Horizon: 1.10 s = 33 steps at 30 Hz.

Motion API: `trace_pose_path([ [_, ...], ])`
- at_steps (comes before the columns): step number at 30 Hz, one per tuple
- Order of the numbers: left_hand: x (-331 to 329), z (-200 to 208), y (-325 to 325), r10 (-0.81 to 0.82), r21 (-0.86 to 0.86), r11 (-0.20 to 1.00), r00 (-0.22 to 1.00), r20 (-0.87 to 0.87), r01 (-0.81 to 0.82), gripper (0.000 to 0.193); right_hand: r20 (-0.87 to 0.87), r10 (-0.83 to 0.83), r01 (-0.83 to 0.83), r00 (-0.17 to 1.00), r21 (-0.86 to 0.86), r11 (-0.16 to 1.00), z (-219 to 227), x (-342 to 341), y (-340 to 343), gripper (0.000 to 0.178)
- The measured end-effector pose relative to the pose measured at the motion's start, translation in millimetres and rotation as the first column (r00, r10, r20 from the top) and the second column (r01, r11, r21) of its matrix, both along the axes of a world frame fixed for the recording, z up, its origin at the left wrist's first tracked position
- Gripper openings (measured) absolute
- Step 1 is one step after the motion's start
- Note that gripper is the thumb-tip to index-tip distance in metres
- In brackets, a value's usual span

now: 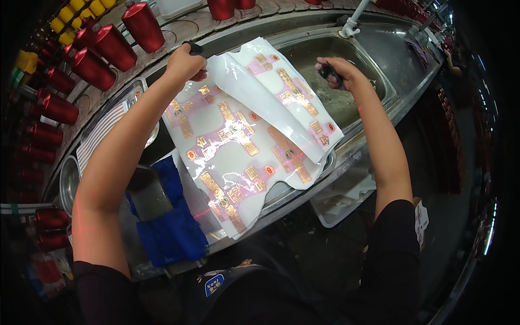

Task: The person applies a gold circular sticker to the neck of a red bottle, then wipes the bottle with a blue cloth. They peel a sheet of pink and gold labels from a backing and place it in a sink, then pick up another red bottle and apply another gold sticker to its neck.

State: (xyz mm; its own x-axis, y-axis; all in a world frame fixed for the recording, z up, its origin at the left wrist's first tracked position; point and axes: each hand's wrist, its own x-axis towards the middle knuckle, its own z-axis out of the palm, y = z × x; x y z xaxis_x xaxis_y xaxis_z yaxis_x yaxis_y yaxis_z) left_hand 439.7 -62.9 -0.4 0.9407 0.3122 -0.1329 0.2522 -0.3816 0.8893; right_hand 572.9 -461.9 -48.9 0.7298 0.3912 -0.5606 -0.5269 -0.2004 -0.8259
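Observation:
Wet, glossy printed sheets [227,146] with gold and pink patterns lie in a stack in front of me, across the metal counter and the sink's near edge. A white flap [260,100] of the top sheet curls over diagonally. At the stack's upper left corner my left hand [186,65] is closed, a black piece showing at its knuckles; what its fingers grip is hidden. My right hand [342,76] is raised over the sink, apart from the sheets. Its fingers close around a small, dark, pointed object [331,73] whose kind I cannot make out.
The steel sink [374,73] holds cloudy water, with a white tap [351,27] behind it. Red bottles [93,69] crowd the shelf at left. A blue cloth [173,238] lies on the counter's near left. A white tray [346,208] sits below the edge.

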Motion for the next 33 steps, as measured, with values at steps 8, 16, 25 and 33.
trace_pose_path([
  [8,34.8,18.6,-34.9,-0.059,-0.165,0.984,0.995,0.083,0.072,0.022,0.569,0.101,-0.041,0.816,-0.117,0.992,79.0,-39.3,76.2,0.029],
  [16,41.4,11.4,-64.8,-0.108,0.001,0.994,0.988,0.113,0.108,0.032,0.587,-0.07,0.203,0.807,-0.164,0.965,28.1,-77.0,-47.3,0.023],
  [25,-79.4,-5.6,-83.4,-0.5,0.368,0.822,0.86,0.102,0.434,0.033,0.754,0.443,0.012,0.485,-0.512,0.859,45.5,-237.8,5.6,0.016],
  [33,-161.1,-15.0,-119.6,-0.842,0.593,0.468,0.535,0.073,0.655,0.024,0.699,0.6,0.036,0.388,-0.663,0.748,37.8,-251.0,35.4,0.013],
])
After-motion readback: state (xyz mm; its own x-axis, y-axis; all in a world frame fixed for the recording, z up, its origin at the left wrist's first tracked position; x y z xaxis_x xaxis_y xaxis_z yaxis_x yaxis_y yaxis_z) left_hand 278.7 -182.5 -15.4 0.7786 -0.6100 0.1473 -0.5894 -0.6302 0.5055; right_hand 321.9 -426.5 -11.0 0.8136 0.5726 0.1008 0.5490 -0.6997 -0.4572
